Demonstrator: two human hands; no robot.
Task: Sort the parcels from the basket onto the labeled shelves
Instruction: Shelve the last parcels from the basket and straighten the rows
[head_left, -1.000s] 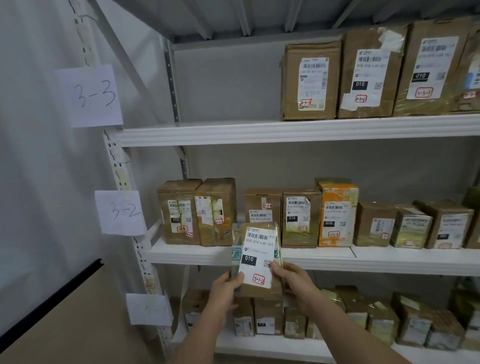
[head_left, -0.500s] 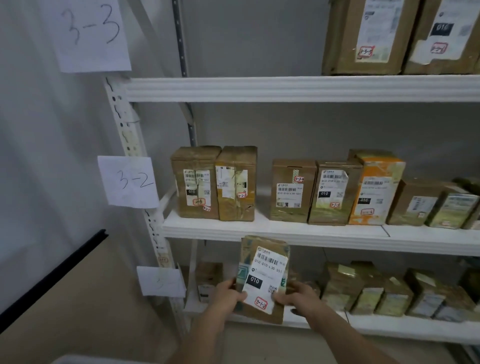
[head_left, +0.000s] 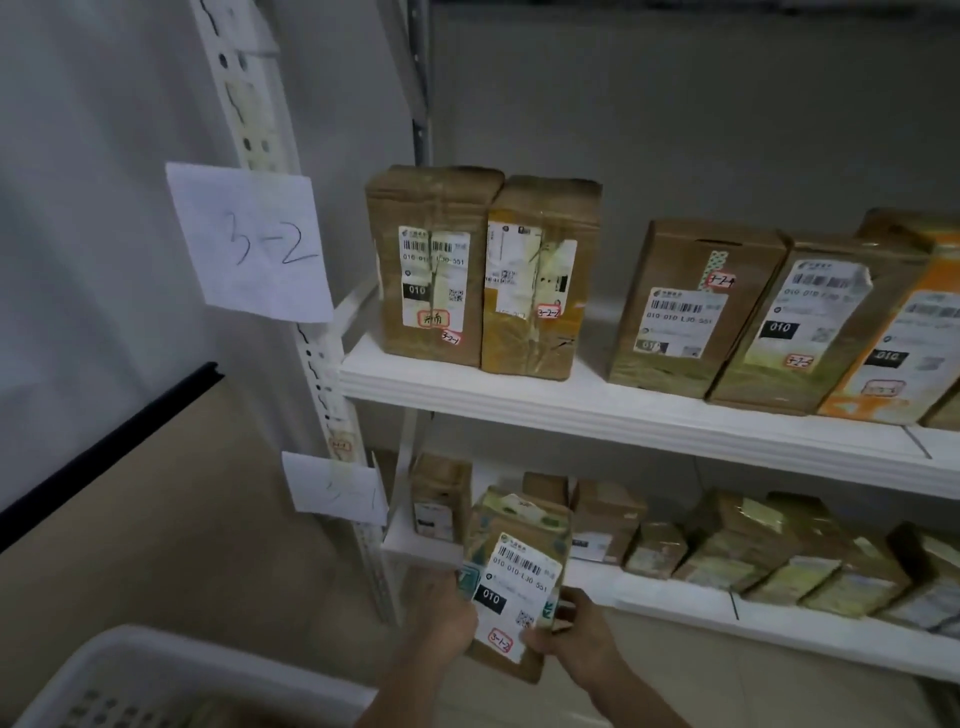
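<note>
Both our hands, left hand (head_left: 445, 618) and right hand (head_left: 576, 631), clasped the 3-1-2 parcel (head_left: 511, 582) by its sides, just before the lowest shelf (head_left: 675, 597). We judged placement underway; next, sliding it upright into the gap beside the leftmost box (head_left: 436, 499).

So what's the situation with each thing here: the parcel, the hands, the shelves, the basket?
Held parcel: upright, off the shelf, label facing the camera, red sticker 3-1-2.
Left hand: grips the parcel's left edge.
Right hand: grips its right edge.
Shelf signed 3-2: boxes standing in a row.
Lower shelf: parcels packed along it.
White basket: at bottom left, contents unclear.
</note>
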